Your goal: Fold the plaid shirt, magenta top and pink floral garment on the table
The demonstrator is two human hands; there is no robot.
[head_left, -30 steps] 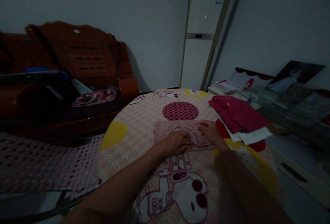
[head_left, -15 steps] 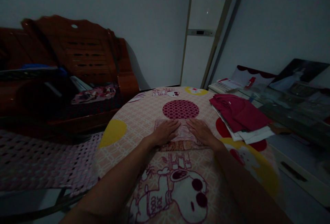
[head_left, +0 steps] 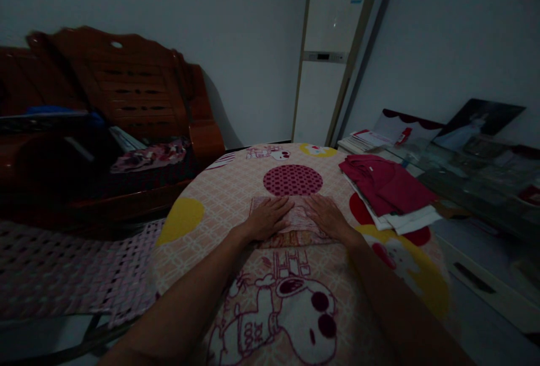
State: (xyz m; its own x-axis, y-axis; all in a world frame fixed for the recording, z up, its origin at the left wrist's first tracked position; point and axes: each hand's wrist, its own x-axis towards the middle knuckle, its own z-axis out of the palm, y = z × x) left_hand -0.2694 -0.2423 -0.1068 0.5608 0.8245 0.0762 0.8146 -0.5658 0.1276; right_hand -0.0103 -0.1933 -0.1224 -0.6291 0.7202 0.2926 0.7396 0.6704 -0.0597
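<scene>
A folded pinkish patterned cloth (head_left: pixel 300 217) lies flat on the round table, with a brown-orange strip along its near edge. My left hand (head_left: pixel 270 217) rests palm down on its left part, fingers stretched toward the middle. On the right part lies my right hand (head_left: pixel 325 216), also flat, fingers spread and pointing inward. Between the two hands a strip of the cloth shows. Parts of it under the palms are hidden. What kind of cloth item it is, I cannot tell in the dim light.
A cartoon-dog tablecloth (head_left: pixel 228 203) covers the table. At its right edge sits a stack of folded clothes (head_left: pixel 386 186), dark red over white. A glass-topped cabinet (head_left: pixel 455 175) stands to the right, a wooden bench (head_left: pixel 135 90) and a woven chair (head_left: pixel 76 270) to the left.
My right hand has slid slightly outward on the cloth, its fingers more spread. The left hand stays almost in place. The whole view has shifted a little.
</scene>
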